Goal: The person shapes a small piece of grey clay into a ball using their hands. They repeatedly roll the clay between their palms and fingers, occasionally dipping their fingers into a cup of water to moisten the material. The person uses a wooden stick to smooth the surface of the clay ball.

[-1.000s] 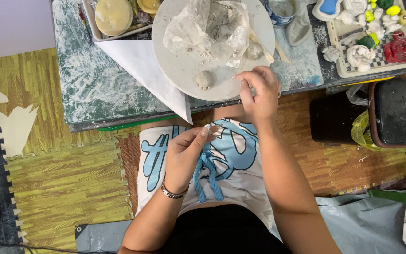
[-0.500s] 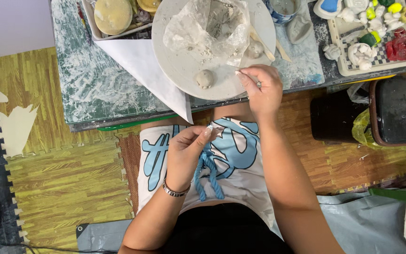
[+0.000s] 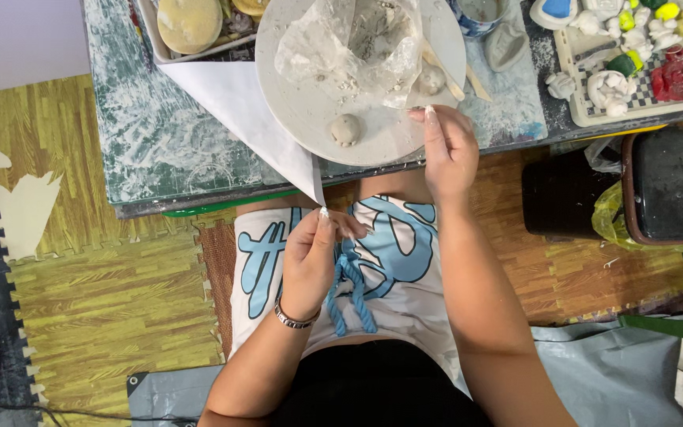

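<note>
Figure: seated clay work, seen from above. The right hand is raised to the near edge of the round white turntable; its grip is nearly closed, thumb and forefinger pinched together at the tips, and whatever they hold is too small to make out, possibly a crumb of clay or nothing at all. The left hand is lower, over the lap, with its grip likewise drawn together, fingertips meeting just under the hanging point of the white sheet; whether it grasps the sheet's tip or a small piece of its own cannot be told.

Just beyond the right grip, on the turntable, lie a small grey clay ball to its left and a second lump farther out, beside a wooden modelling tool. Past these, a crumpled clear plastic bag with clay crumbs on it covers the far half of the wheel. The sheet drapes off the worktop edge toward the left grip.

Risks, as judged: a pinch this fine could lose a small piece onto the lap or the yellow floor mat. A tug on the sheet's tip might drag it out from under the turntable and disturb the clay ball. The right forearm, if swung outward, could brush the tray of painted figurines farther to the right.
</note>
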